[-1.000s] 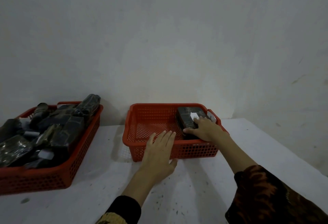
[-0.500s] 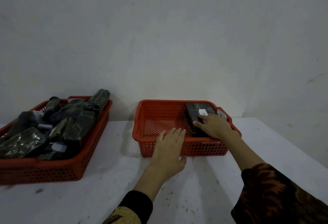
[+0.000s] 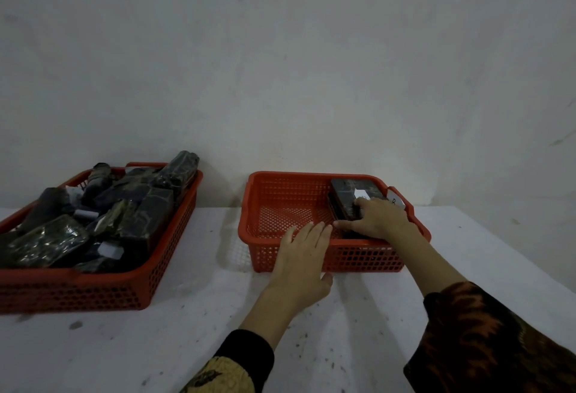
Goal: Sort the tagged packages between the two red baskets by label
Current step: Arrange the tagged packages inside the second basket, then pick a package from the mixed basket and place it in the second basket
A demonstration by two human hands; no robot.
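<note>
A red perforated plastic basket (image 3: 265, 205) sits on the white speckled table (image 3: 193, 314) near the wall. In its far right corner lies a dark, glossy film-wrapped rectangular package (image 3: 346, 193) with a small white tag (image 3: 361, 193) on top; the mark on that tag is too small to read. A white label (image 3: 395, 201) on the basket's right rim bears a handwritten letter that looks like "R". The right hand (image 3: 378, 219) rests on the package, thumb stretched along its near edge and fingers curled over its top, holding it. The left hand (image 3: 304, 257) lies flat against the basket's near wall, fingers straight and together, gripping nothing. To the left, well apart, a second red perforated basket (image 3: 162, 261) is heaped with similar dark wrapped packages (image 3: 137, 205), several carrying white tags whose writing cannot be read.
</note>
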